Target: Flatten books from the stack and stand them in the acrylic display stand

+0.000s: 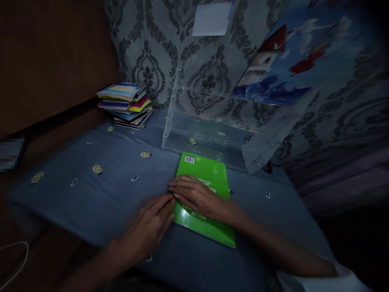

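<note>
A bright green book (204, 233) lies flat on the cloth-covered table, a barcode near its far left corner. My right hand (199, 196) rests palm down across its middle, fingers stretched toward the left edge and hiding part of the printing. At that same edge, my left hand (154, 221) holds the book's side with its fingers close together. The fingertips of both hands meet there.
Behind the book stands a clear acrylic rack (209, 150). A stack of books (126, 103) sits at the back left. The table (118, 194) has a blue patterned cloth. A colourful poster (285, 61) and white paper (212, 19) are by the wall.
</note>
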`<state>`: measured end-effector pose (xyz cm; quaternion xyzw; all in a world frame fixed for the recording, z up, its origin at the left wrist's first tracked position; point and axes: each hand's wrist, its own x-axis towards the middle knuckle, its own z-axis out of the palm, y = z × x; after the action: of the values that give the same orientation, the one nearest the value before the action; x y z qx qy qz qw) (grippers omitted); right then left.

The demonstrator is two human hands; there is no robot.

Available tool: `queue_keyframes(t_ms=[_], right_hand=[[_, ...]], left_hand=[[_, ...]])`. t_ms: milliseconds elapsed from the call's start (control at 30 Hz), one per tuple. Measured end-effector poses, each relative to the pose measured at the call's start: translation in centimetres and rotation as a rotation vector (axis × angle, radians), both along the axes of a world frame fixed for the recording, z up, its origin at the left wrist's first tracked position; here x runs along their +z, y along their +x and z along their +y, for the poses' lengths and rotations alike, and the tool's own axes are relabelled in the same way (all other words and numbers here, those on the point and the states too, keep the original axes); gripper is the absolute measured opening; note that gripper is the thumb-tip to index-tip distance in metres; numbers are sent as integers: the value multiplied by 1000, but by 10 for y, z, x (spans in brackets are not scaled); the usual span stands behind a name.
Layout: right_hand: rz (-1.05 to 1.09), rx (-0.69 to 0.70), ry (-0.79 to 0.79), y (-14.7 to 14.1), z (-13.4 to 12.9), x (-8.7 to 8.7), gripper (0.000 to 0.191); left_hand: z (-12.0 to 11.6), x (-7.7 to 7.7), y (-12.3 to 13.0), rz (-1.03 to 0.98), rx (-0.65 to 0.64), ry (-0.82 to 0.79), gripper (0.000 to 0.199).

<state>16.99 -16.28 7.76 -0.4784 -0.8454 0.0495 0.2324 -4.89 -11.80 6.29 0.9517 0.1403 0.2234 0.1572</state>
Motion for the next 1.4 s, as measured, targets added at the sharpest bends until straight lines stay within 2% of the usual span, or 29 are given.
queue_keyframes(t_ms=[267, 433, 533, 833, 967, 1133, 1400], right_hand=[[50, -48, -49, 22, 19, -6, 28], [60, -66, -31, 41, 35, -10, 29], [57, -92, -26, 52, 45, -14, 29], [53, -127, 17, 78, 72, -20, 26], [46, -131, 26, 82, 73, -21, 27], [41, -145, 52, 83, 72, -25, 29], [100, -171, 94, 84, 61, -26, 32]], left_hand=[[24, 13, 19, 33, -50, 22, 30], [44, 15, 41, 109, -95, -99, 27], [54, 17, 54, 134, -111, -108, 27], [87, 10, 94, 107, -108, -37, 24], [96, 7, 106, 66, -96, -51, 25], [101, 5, 108, 2, -109, -93, 22], [108, -6, 119, -63, -89, -134, 15]])
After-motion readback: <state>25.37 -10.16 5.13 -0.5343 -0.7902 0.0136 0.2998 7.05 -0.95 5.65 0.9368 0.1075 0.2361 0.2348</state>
